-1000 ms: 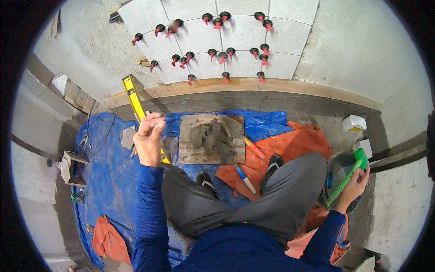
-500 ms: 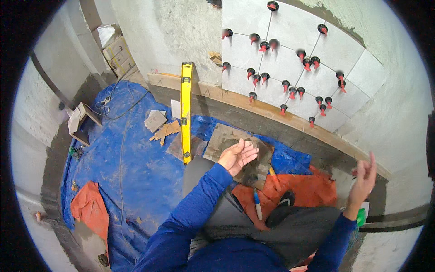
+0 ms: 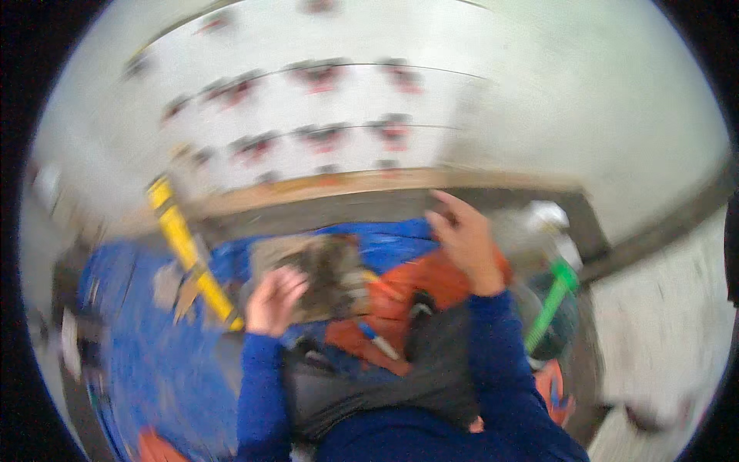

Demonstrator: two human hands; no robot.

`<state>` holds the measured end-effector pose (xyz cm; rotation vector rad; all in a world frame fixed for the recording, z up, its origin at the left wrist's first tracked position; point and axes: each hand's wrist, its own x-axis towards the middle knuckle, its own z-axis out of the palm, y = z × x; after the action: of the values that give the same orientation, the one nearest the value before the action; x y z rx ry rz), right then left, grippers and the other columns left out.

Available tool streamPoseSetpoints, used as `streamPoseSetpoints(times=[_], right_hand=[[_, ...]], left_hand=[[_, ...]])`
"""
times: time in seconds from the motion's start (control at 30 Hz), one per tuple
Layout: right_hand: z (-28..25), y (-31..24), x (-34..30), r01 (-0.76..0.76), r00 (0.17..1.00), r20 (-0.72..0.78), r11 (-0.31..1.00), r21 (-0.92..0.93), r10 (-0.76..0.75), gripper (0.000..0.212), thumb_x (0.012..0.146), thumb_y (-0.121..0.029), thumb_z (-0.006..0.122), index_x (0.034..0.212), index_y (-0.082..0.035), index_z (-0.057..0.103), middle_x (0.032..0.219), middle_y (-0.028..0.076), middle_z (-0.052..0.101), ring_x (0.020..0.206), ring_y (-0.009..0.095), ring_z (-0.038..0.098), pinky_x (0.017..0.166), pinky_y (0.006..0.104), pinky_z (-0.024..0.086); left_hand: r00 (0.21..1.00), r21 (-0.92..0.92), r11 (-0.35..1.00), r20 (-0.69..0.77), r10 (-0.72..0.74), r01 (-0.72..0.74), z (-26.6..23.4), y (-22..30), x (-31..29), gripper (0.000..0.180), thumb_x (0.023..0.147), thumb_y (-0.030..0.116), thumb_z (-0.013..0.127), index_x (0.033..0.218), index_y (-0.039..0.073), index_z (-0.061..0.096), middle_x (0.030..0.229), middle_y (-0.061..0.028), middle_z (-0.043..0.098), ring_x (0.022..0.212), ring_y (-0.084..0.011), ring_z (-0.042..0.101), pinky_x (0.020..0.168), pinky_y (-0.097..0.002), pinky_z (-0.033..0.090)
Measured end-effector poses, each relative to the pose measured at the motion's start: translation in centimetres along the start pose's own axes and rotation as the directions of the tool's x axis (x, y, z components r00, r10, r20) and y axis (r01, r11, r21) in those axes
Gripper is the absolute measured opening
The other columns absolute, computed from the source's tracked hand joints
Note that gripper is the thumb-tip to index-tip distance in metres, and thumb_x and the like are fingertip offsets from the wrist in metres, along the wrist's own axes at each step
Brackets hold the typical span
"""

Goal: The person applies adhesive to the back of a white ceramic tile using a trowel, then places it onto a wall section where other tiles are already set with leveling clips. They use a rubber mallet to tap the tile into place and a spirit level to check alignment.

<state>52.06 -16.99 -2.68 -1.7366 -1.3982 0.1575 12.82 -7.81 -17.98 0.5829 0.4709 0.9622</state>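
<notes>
frame blurred. left hand rests curled on the near edge of the mortar-smeared board lying on the blue tarp; grip cannot be told. right hand is raised, open, empty. risk: a one-sided lift could tip the board and spill the mortar.

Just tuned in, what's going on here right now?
A person kneels on a blue tarp before a partly tiled wall. The left hand rests at the edge of a mortar-smeared board, beside a yellow level. The right hand is raised, open and empty. A green-handled tool sits in a bucket at right. The frame is blurred.
</notes>
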Motion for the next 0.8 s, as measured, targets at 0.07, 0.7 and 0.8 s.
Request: streamPoseSetpoints(times=[0.07, 0.7, 0.8], right_hand=[[-4.0, 0.5, -2.0, 0.047, 0.965, -0.262, 0.977, 0.207, 0.009, 0.036, 0.093, -0.017, 0.074, 0.126, -0.004, 0.07, 0.1, 0.015, 0.076, 0.084, 0.023, 0.072, 0.077, 0.0347, 0.056], [-21.2, 37.2, -27.4, -0.727, 0.605, -0.108, 0.491, -0.481, 0.789, 0.044, 0.091, -0.031, 0.069, 0.13, -0.011, 0.067, 0.121, 0.022, 0.071, 0.112, 0.043, 0.068, 0.092, 0.0532, 0.055], [-18.6, 42.3, -31.3, -0.749, 0.551, -0.155, 0.403, -0.526, 0.82, 0.042, 0.092, -0.032, 0.069, 0.128, -0.01, 0.067, 0.118, 0.021, 0.071, 0.11, 0.044, 0.068, 0.092, 0.053, 0.056]], left_hand=[[0.99, 0.103, 0.993, -0.13, -0.048, 0.061, 1.9, 0.4, 0.3, 0.051, 0.105, 0.04, 0.06, 0.133, -0.003, 0.058, 0.133, -0.0189, 0.063, 0.125, -0.0349, 0.062, 0.11, -0.0496, 0.05], [0.483, 0.429, -0.288, 0.468, -0.74, -0.856, 42.2, -46.0, 7.9, 0.027, 0.088, 0.023, 0.062, 0.098, 0.006, 0.081, 0.103, -0.0183, 0.077, 0.1, -0.0383, 0.073, 0.073, -0.0546, 0.06], [0.191, 0.078, -0.175, 0.493, -0.849, -0.981, 38.4, -52.7, 8.5, 0.027, 0.093, 0.023, 0.06, 0.105, 0.011, 0.081, 0.112, -0.0141, 0.076, 0.115, -0.0379, 0.069, 0.086, -0.0545, 0.059]])
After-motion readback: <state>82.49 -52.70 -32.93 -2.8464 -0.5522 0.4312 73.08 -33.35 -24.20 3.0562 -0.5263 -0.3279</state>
